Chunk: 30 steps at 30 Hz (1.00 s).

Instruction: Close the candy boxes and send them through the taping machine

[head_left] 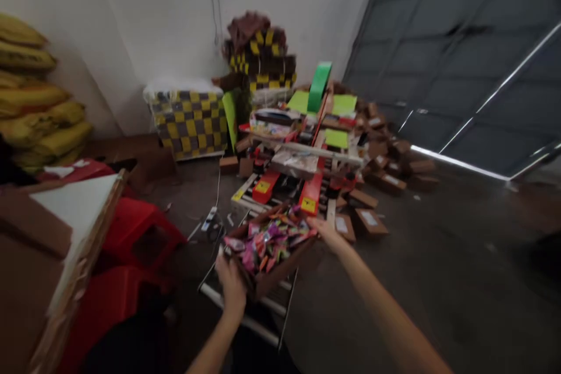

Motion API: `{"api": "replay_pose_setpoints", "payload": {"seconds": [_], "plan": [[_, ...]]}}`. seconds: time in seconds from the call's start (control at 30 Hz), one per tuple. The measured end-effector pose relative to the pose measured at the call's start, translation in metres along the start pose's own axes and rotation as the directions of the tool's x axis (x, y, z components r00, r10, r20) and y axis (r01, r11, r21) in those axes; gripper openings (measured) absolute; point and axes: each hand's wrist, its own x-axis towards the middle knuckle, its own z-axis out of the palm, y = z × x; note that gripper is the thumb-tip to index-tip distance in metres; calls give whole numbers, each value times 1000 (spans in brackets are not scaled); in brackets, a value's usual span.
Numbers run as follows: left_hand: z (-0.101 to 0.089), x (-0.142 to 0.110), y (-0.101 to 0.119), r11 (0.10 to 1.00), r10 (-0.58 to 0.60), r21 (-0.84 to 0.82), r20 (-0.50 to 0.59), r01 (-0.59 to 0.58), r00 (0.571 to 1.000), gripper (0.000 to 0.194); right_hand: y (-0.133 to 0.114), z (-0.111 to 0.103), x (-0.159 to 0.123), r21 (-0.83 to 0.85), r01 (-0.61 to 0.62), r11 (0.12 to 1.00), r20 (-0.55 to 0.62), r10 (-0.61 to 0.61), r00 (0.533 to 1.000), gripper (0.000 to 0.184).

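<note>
An open cardboard box (280, 272) filled with small, brightly coloured wrapped packets (272, 239) is between my hands. At its near left end, my left hand (231, 280) is closed on the side. My right hand (325, 231) grips the far right end. Beneath the box lies a roller conveyor (263, 324); whether the box rests on the rollers or is just above them I cannot tell. Just beyond stands a carton sealing machine with red side plates (311, 190) and a roll of green tape (319, 86) on top. The picture is somewhat blurred.
Red plastic stools (135, 231) and a board-topped table (83, 228) stand on the left. Closed cartons (370, 221) lie piled on the floor right of the machine. A power strip (209, 219) with a cord lies on the floor. Yellow sacks (35, 93) are stacked by the wall.
</note>
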Motion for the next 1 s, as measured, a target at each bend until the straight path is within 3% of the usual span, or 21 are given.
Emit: {"api": "replay_pose_setpoints", "payload": {"seconds": [0.03, 0.07, 0.1, 0.17, 0.23, 0.27, 0.33, 0.4, 0.57, 0.67, 0.77, 0.83, 0.9, 0.97, 1.0], "plan": [[-5, 2, 5, 998, 66, -22, -34, -67, 997, 56, 1, -5, 6, -92, -8, 996, 35, 12, 999, 71], [-9, 9, 13, 977, 213, -23, -1, -213, 977, 61, 0, -8, 11, -186, -8, 983, 66, 21, 998, 65], [-12, 19, 22, 930, 367, -8, 80, -368, 927, 65, -2, -10, 16, -278, -2, 961, 89, 28, 996, 61], [-14, 43, 42, 785, 592, -2, 296, -619, 749, 75, -12, -7, 22, -446, 19, 895, 107, 32, 994, 56], [-13, 61, 60, 703, 618, 9, 487, -712, 617, 76, -25, 5, 23, -618, 33, 786, 88, 27, 996, 57], [-10, 66, 66, 696, 589, 19, 557, -718, 586, 71, -31, 12, 23, -694, 33, 719, 71, 24, 997, 57], [-1, 69, 73, 707, 517, 43, 651, -706, 556, 56, -40, 24, 21, -807, 24, 590, 45, 21, 999, 55], [12, 67, 73, 707, 476, 63, 695, -704, 539, 47, -44, 29, 15, -857, 23, 515, 43, 27, 999, 52], [37, 55, 64, 725, 409, 125, 713, -678, 569, 47, -48, 29, -17, -882, 55, 469, 82, 37, 996, 49], [40, 55, 59, 764, 402, 83, 716, -640, 571, 49, -50, 45, -30, -915, 54, 399, 40, -44, 998, 52], [37, 62, 54, 869, 380, -65, 723, -490, 577, 46, -53, 67, -26, -933, 81, 350, 58, -78, 995, 49], [35, 68, 50, 924, 369, -195, 685, -330, 628, 43, -54, 78, -18, -938, 73, 339, 48, -81, 996, 53], [31, 70, 49, 922, 364, -334, 586, -194, 723, 39, -52, 88, -8, -938, 31, 344, -5, -104, 995, 60], [20, 68, 50, 888, 360, -435, 452, -151, 816, 34, -47, 97, -1, -935, -12, 356, -67, -144, 987, 60], [11, 65, 52, 868, 378, -465, 390, -174, 839, 32, -43, 101, 2, -931, -25, 363, -91, -165, 982, 58]]}}
